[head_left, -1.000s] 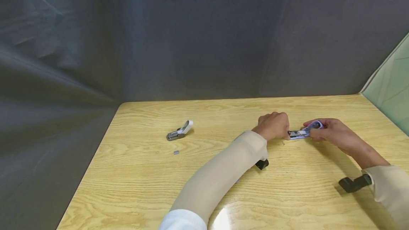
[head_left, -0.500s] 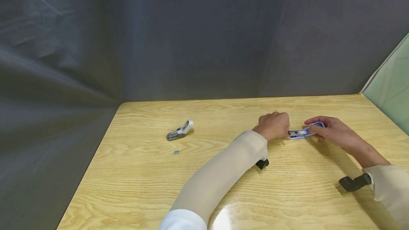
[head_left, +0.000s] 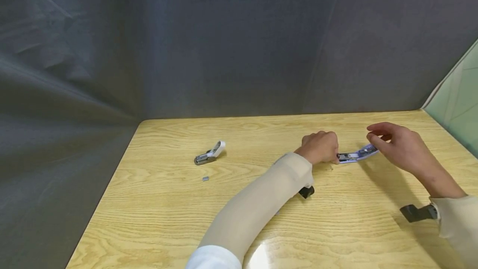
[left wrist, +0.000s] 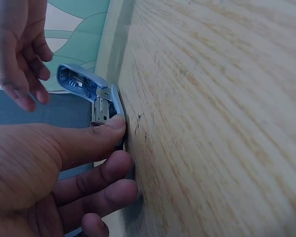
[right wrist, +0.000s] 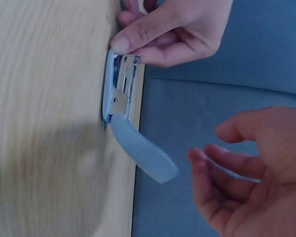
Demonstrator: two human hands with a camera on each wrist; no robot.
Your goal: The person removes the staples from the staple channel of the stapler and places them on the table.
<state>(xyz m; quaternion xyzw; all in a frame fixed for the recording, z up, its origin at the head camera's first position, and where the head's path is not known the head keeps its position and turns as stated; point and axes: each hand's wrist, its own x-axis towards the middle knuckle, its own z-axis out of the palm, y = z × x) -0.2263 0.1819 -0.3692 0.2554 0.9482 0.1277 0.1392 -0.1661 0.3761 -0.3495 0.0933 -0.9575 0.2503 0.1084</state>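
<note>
A light blue stapler (right wrist: pixel 144 153) lies on the table with its top cover swung far back, baring the metal staple channel (right wrist: pixel 122 91). My left hand (head_left: pixel 319 146) pinches the front end of its base between thumb and fingers, holding it against the tabletop. Just off the raised cover hovers my right hand (head_left: pixel 401 146), its fingers loosely bent and nothing between them; a gap shows in the right wrist view. The stapler (left wrist: pixel 81 81) also shows its hollow cover underside in the left wrist view.
A second stapler (head_left: pixel 210 154), white and grey, stands with its cover raised on the left of the wooden table (head_left: pixel 168 219). In front of it lies a small grey strip of staples (head_left: pixel 206 178). A dark curtain (head_left: pixel 239 45) hangs behind the table.
My right hand has let go of the stapler's cover and risen slightly up and to the right. The cover is tipped further back than before. My left hand stays put.
</note>
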